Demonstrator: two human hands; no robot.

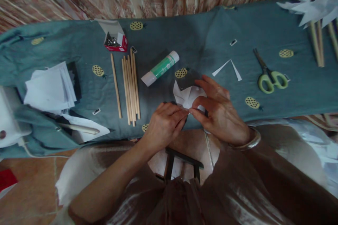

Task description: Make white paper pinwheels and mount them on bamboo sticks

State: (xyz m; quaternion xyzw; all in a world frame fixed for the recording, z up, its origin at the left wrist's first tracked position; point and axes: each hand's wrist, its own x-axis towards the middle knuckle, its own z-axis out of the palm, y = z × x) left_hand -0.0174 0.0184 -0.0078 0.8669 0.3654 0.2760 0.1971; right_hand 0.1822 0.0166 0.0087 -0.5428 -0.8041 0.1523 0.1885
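Observation:
Both hands meet over a folded white paper piece [188,95] near the front edge of a table under a teal cloth [200,35]. My left hand [166,124] is curled, its fingertips pinching the paper's near edge. My right hand [220,110] pinches the same edge from the right, with its index finger lying over the paper's top. Pointed flaps of the paper stick up behind the fingers. A bangle [246,142] sits on my right wrist.
A glue stick [160,68] lies just behind the hands. Several wooden sticks [129,86] lie to the left, with a small red box of pins [116,40] behind them. Green scissors [269,75] and paper scraps [228,67] lie right. A white paper stack [50,89] sits far left, finished paper shapes [315,1] far right.

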